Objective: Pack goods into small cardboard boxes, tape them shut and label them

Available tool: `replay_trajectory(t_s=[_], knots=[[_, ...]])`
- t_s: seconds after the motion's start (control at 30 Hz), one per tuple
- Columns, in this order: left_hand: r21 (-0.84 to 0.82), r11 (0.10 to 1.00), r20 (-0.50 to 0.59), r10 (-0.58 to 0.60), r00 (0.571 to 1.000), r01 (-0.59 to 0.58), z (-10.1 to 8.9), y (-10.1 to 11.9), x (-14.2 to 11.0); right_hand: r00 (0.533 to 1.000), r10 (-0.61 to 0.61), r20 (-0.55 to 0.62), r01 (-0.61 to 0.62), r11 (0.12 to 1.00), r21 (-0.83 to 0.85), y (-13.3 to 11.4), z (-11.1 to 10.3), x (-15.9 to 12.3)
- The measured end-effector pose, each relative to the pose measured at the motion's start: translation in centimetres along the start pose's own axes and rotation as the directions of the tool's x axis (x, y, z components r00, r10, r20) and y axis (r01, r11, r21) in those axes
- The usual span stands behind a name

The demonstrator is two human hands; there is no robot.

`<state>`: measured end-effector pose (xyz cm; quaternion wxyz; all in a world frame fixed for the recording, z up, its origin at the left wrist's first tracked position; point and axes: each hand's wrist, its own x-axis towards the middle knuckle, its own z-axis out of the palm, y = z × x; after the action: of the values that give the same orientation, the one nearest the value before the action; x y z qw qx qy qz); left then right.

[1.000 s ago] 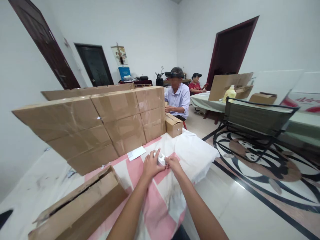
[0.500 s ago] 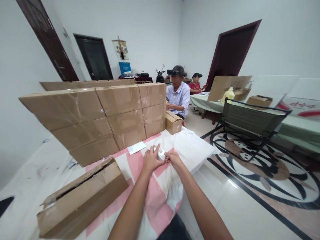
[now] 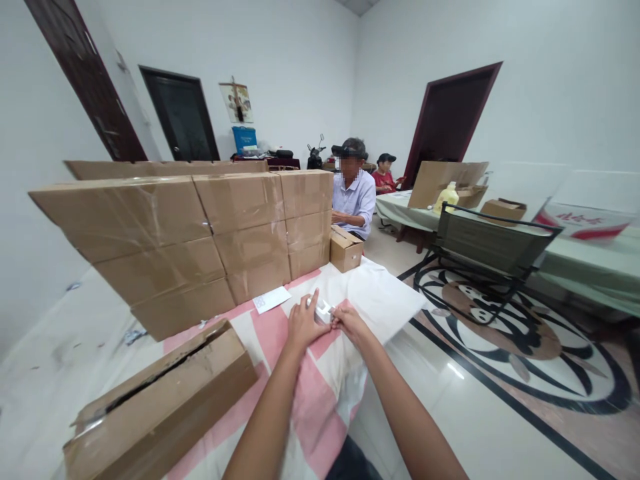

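Note:
On the pink and white cloth [image 3: 280, 337], my left hand [image 3: 302, 324] grips a small white object [image 3: 324, 309] that looks like a tape dispenser. Its thumb lies along the near side and its fingers are at the far left side. My right hand [image 3: 349, 323] is closed in a pinch at the object's right end. What sits between those fingertips is too small to make out. Just beyond my left hand lies a flat white card [image 3: 271, 300] with faint printing.
Stacked taped cardboard boxes [image 3: 240, 227] form a wall across the table. A long carton [image 3: 165, 400] lies front left, and a small carton [image 3: 346, 249] stands at the stack's right end. Behind it sits a person [image 3: 356, 193]; a folding chair [image 3: 495, 240] stands to the right.
The camera view has shifted slightly. Both hands stay at the white object in nearly the same pose, the right still pinching at its right end.

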<state>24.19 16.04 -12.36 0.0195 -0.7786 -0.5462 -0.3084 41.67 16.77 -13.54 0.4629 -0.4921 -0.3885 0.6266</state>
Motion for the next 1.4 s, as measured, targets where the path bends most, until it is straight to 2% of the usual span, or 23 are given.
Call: replay_trajectory(t_s=[0.27,0.63,1.1,1.4], knots=[[-0.004,1.000,0.000,-0.003,1.000,0.003,0.4,-0.3,0.0,0.999,-0.047,0.011,0.046,0.998,0.044,-0.7,0.5,-0.9],[-0.019,1.000,0.014,-0.012,1.000,0.012,0.4,-0.2,0.0,0.999,-0.044,0.020,0.043,0.997,0.060,-1.2,0.8,-1.6],[-0.025,0.999,0.043,-0.033,0.999,0.034,-0.2,0.2,0.1,0.999,-0.016,0.033,0.015,1.000,0.015,0.4,-0.4,-0.3],[-0.025,0.998,0.071,-0.048,0.996,0.049,-0.6,0.4,0.1,0.999,-0.038,0.025,0.038,0.999,-0.030,1.1,-0.4,0.5]])
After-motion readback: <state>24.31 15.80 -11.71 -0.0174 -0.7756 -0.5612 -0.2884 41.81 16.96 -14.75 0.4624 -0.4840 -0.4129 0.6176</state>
